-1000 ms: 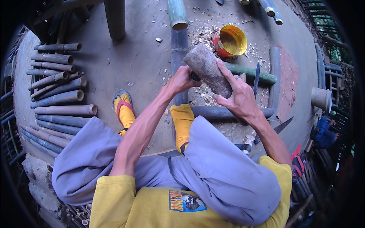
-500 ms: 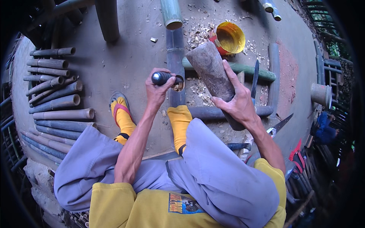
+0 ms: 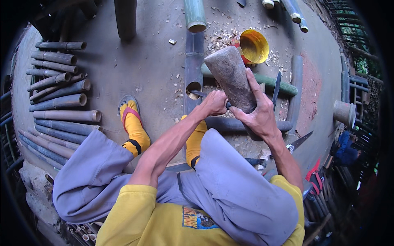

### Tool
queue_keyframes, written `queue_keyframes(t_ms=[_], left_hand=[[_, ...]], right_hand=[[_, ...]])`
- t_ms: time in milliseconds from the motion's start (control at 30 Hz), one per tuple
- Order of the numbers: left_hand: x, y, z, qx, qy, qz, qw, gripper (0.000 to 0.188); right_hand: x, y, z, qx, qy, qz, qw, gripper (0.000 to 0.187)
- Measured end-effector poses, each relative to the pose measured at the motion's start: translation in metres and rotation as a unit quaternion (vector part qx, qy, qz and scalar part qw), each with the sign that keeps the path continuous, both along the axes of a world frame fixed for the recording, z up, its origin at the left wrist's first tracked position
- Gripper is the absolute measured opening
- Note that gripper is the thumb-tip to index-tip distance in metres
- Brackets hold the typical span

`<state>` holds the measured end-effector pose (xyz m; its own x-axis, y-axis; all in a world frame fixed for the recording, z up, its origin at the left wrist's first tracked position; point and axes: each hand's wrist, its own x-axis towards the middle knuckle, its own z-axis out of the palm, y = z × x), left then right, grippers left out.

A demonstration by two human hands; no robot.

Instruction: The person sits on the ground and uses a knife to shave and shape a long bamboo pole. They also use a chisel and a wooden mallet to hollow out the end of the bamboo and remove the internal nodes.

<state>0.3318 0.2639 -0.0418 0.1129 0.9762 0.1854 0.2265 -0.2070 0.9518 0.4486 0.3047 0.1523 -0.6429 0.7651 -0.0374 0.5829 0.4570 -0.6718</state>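
Note:
My left hand is closed round the dark handle of a chisel. Its blade points left, with the tip at a hole cut in the dark bamboo pole on the ground. Pale wood shows inside that hole. In my right hand is a heavy, worn wooden mallet, tilted with its broad end up and to the left. The end of the chisel's handle is by the mallet and my right fingers; whether they touch, I cannot tell. My right foot, in a yellow sock, rests against the pole.
A yellow bucket lies tipped beyond the mallet among wood chips. Green bamboo crosses the ground there, beside an upward-pointing knife blade. A saw lies at the right. Many cut bamboo lengths line the left side.
My left hand has moved right and down, swinging the chisel from upright in the hole to lying nearly level. The mallet stays in my right hand, almost in the same place.

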Motion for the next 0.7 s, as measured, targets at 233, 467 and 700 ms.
queue_keyframes(t_ms=[233,467,700], left_hand=[[-0.081,0.012,0.031,-0.143,-0.103,0.176,0.968,0.04],[-0.096,0.043,0.037,-0.175,0.009,0.117,0.978,0.043],[-0.084,0.053,0.039,-0.034,0.103,-0.012,0.994,0.043]], right_hand=[[0.03,-0.013,0.0,-0.03,0.03,-0.098,0.994,0.097],[0.053,-0.042,-0.019,-0.059,0.066,-0.177,0.98,0.098],[0.081,-0.069,-0.038,-0.097,0.068,-0.244,0.962,0.1]])
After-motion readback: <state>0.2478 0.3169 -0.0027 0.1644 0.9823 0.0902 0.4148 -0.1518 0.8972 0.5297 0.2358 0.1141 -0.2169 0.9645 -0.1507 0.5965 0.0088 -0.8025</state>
